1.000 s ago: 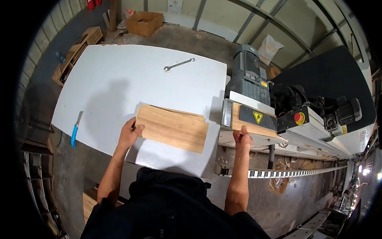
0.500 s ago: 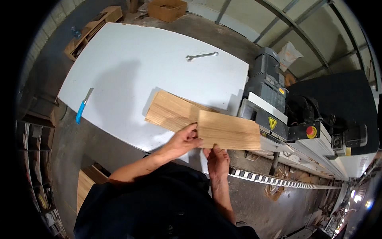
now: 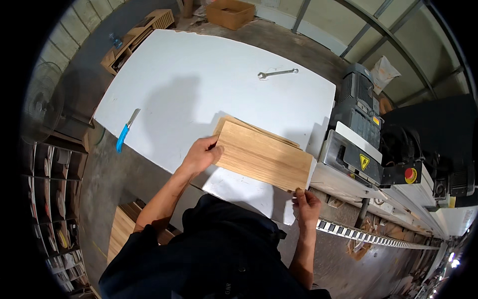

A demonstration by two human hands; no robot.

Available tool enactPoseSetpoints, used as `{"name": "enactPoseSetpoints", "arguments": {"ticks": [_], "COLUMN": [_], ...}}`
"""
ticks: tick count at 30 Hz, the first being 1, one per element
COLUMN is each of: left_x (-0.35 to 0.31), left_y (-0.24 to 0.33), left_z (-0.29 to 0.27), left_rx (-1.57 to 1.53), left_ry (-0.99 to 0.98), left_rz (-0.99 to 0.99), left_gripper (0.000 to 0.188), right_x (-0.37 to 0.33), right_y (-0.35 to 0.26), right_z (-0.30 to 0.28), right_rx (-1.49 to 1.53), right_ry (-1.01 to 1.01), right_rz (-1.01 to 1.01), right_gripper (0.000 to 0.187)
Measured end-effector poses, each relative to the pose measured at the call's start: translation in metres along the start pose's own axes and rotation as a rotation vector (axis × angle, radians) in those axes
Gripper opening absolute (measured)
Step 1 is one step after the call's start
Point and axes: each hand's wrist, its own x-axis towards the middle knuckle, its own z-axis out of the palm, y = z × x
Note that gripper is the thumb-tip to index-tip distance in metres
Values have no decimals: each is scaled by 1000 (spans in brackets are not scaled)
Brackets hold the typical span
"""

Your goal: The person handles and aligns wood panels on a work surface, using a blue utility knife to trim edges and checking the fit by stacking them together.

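A light wooden board (image 3: 261, 155) lies on top of a small stack of like boards at the near right of a white table (image 3: 199, 84). My left hand (image 3: 201, 155) grips the top board's left end. My right hand (image 3: 306, 203) pinches its near right corner, beside the grey machine (image 3: 361, 144). The board is tilted, its right end close to the machine's infeed.
A metal spanner (image 3: 277, 74) lies far on the table. A blue-handled knife (image 3: 124, 131) rests at the table's left edge. More boards (image 3: 122, 229) are stacked on the floor at the lower left. A cardboard box (image 3: 230, 12) and wooden crates (image 3: 134, 35) stand beyond the table.
The top board has slid back left onto the stack. My left hand has moved to its left end and my right hand now holds its near right corner.
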Motion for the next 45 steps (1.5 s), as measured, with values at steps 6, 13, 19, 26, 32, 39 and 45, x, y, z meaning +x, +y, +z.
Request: {"name": "enactPoseSetpoints", "arguments": {"ticks": [6,13,19,26,32,39,45], "left_x": [46,70,79,80,31,6,7], "left_y": [-33,-22,-28,-18,-16,-62,-69], "left_z": [-25,-22,-33,-28,-26,-32,-38], "left_rx": [338,-117,-193,-130,138,230,144], "left_ry": [189,-265,-278,-310,-76,-4,-74], "left_rz": [29,-195,-300,-296,362,438,370], "left_gripper": [60,61,63,68,101,107,107], "right_x": [43,87,85,81,59,40,39], "right_y": [-16,-15,-28,-26,-7,9,10], "right_z": [11,46,51,47,41,43,44], "right_rx": [-257,4,107,101,-7,-176,-72], "right_ry": [-79,-187,-153,-179,-195,-241,-321], "right_rz": [-64,245,246,257,-239,-463,-293], "right_gripper": [57,48,42,52,84,91,99]}}
